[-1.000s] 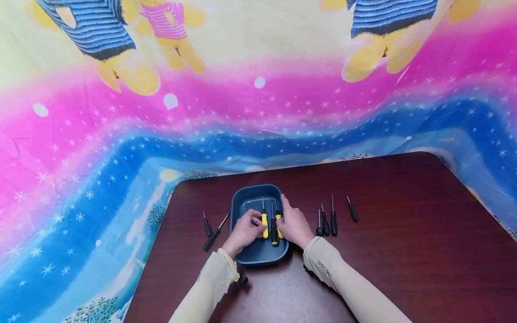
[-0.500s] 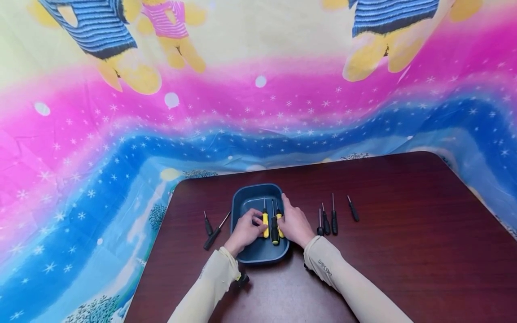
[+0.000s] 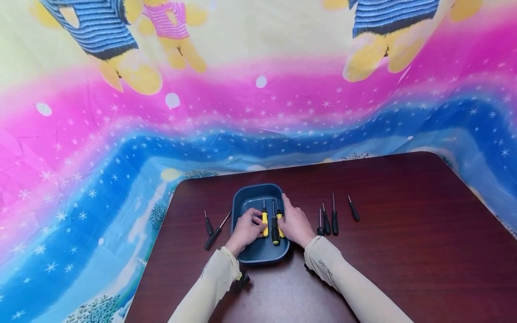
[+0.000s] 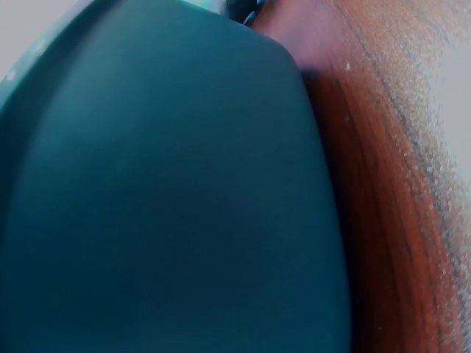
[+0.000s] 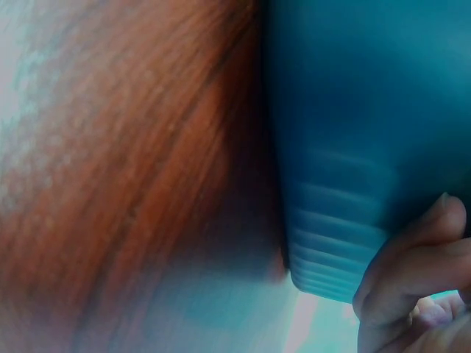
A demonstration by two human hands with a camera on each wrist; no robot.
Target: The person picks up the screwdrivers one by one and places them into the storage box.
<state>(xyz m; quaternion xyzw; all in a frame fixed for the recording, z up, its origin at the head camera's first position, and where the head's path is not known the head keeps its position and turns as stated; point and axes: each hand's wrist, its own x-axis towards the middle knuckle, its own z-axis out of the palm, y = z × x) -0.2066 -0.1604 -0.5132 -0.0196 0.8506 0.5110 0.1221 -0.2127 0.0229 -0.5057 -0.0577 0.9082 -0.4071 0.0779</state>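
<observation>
In the head view a dark blue tray (image 3: 258, 259) stands on the table, with three yellow-and-black screwdrivers inside. My left hand (image 3: 246, 228) reaches over its left rim, and thumb and fingers pinch the handle of the leftmost yellow screwdriver (image 3: 265, 224). Beside that lies a mostly black screwdriver (image 3: 275, 231) with a yellow end. My right hand (image 3: 296, 224) grips the right wall, fingers outside and thumb inside, close to another yellow screwdriver (image 3: 280, 218) that it partly covers. The right wrist view shows bent fingers (image 5: 412, 272) against the tray's outer wall (image 5: 353, 132).
Two black screwdrivers (image 3: 212, 237) lie left of the tray. To the right are several more black screwdrivers (image 3: 334, 222), one of them (image 3: 353, 211) set apart. The dark red table (image 3: 404, 251) ends at a printed cloth (image 3: 258, 112) behind. The left wrist view is mostly tray wall (image 4: 176, 184).
</observation>
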